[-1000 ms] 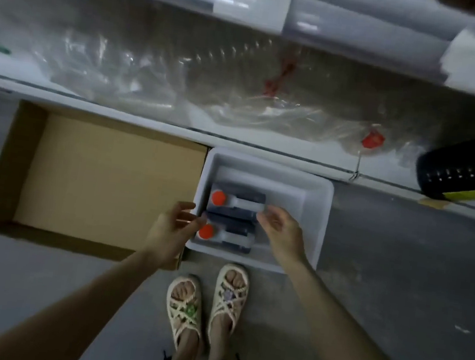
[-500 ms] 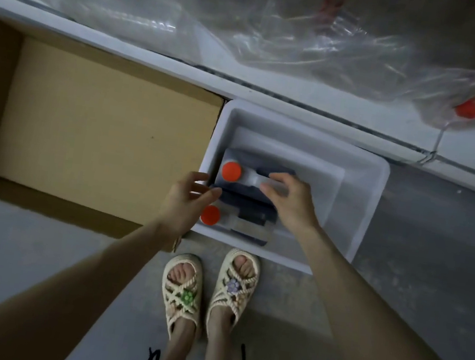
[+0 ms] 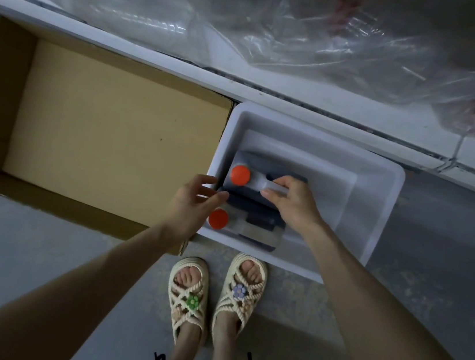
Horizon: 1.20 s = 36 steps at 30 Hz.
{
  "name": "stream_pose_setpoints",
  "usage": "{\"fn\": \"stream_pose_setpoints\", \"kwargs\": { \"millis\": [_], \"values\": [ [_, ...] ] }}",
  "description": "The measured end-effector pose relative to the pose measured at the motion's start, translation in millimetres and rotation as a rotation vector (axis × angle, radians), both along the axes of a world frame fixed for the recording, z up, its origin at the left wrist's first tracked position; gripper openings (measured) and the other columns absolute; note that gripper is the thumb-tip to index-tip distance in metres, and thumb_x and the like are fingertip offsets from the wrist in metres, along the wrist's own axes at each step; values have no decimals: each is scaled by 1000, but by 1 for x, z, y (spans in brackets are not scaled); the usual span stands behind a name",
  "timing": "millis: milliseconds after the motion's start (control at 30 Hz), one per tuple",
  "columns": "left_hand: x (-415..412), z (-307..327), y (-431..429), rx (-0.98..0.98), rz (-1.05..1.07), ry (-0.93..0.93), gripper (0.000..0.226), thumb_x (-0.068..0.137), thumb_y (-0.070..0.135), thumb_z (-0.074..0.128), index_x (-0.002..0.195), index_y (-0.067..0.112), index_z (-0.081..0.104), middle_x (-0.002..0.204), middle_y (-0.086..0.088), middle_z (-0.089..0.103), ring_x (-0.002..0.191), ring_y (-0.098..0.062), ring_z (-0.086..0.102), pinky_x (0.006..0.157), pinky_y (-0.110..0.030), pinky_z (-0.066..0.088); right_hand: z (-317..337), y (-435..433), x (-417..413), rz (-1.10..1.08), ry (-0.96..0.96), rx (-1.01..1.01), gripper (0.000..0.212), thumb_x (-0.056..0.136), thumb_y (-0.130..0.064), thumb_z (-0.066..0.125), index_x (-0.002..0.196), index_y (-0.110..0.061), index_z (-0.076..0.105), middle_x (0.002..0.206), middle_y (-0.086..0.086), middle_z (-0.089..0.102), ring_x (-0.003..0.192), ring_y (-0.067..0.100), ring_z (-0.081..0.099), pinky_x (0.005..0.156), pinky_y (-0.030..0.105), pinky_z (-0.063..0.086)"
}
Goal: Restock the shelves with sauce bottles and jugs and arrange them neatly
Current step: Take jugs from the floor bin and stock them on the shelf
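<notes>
Right hand (image 3: pixel 293 205) grips upright jug (image 3: pixel 262 162), cap (image 3: pixel 240 175) up, handle (image 3: pixel 260 184) running left-right

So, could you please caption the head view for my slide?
In a white bin, right hand grips the far jug by its handle; left hand open alongside.

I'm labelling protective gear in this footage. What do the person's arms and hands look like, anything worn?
The left forearm and right forearm are bare as far as the frame shows, no sleeves. The left hand and right hand wear no gloves; no watch, bracelet or ring is visible.
</notes>
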<state>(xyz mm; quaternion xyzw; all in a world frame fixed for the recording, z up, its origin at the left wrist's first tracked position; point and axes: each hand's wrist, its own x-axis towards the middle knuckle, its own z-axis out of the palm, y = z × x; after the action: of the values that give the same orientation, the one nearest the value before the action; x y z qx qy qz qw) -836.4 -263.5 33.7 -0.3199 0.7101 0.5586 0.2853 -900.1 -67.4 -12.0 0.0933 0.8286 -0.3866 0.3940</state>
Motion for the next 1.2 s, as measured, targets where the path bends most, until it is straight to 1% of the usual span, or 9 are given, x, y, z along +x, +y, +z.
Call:
{"fn": "stream_pose_setpoints", "kwargs": {
  "millis": [333, 467, 533, 700, 800, 867, 933, 1067, 1200],
  "values": [
    [-13, 63, 6, 58, -62, 46, 38, 91, 23, 63, 126, 18, 48, 103, 0, 60, 86, -8, 60, 61, -9, 48, 84, 24, -10, -102, 25, -55, 20, 91, -30, 66, 76, -20, 55, 67, -2, 59, 66, 13, 57, 63, 27, 42],
    [-22, 116, 17, 123, -92, 104, 52, 82, 20, 75, 125, 18, 47, 105, -2, 59, 96, -17, 61, 75, -24, 54, 158, 39, -7, -164, 42, -117, 22, 90, -24, 66, 72, -18, 55, 53, -8, 55, 52, 7, 51, 58, 24, 42],
    [-25, 149, 26, 141, -149, 153, 64, 77, 14, 80, 131, 14, 45, 109, -4, 56, 97, -17, 58, 76, -24, 54, 204, 49, -4, -183, 47, -139, 26, 90, -21, 67, 68, -16, 54, 45, -7, 53, 46, 5, 49, 57, 25, 41],
    [-48, 252, 44, 171, -356, 345, 90, 70, -4, 80, 145, 12, 33, 131, -5, 49, 115, -19, 51, 92, -35, 51, 345, 67, -12, -198, 143, -184, 28, 88, -15, 69, 64, -8, 55, 48, -1, 51, 44, 6, 46, 49, 18, 40],
    [-55, 337, 53, 215, -468, 472, 95, 66, -10, 80, 144, 14, 31, 129, 1, 51, 115, -12, 54, 77, -15, 52, 446, 75, -7, -129, 231, -167, 26, 86, -20, 72, 66, -10, 59, 51, -3, 55, 50, 9, 50, 54, 21, 43],
    [-62, 369, 59, 226, -497, 548, 93, 64, -19, 77, 137, 17, 32, 120, 9, 52, 103, 11, 57, 71, -8, 48, 491, 78, -10, -101, 264, -161, 23, 86, -19, 72, 72, -6, 59, 55, 2, 55, 52, 11, 49, 56, 24, 42],
    [-62, 432, 62, 246, -501, 624, 97, 62, -24, 74, 138, 16, 28, 118, 9, 53, 90, 19, 58, 69, -7, 47, 564, 81, -2, -90, 345, -141, 22, 86, -18, 71, 72, -6, 59, 55, 3, 56, 49, 9, 49, 54, 22, 41],
    [-69, 528, 68, 204, -524, 783, 112, 57, -2, 89, 147, 17, 25, 127, 9, 54, 109, -1, 55, 78, -4, 44, 685, 84, 6, -23, 499, -89, 24, 84, -22, 73, 69, -5, 63, 53, 0, 58, 47, 7, 51, 53, 23, 42],
    [-65, 630, 76, 211, -511, 945, 107, 39, 27, 95, 132, 25, 42, 120, 9, 63, 109, -10, 61, 89, -29, 52, 804, 88, 30, -13, 659, -10, 40, 80, -34, 75, 76, 5, 66, 60, 5, 59, 53, 12, 52, 60, 33, 38]
  ]
}}
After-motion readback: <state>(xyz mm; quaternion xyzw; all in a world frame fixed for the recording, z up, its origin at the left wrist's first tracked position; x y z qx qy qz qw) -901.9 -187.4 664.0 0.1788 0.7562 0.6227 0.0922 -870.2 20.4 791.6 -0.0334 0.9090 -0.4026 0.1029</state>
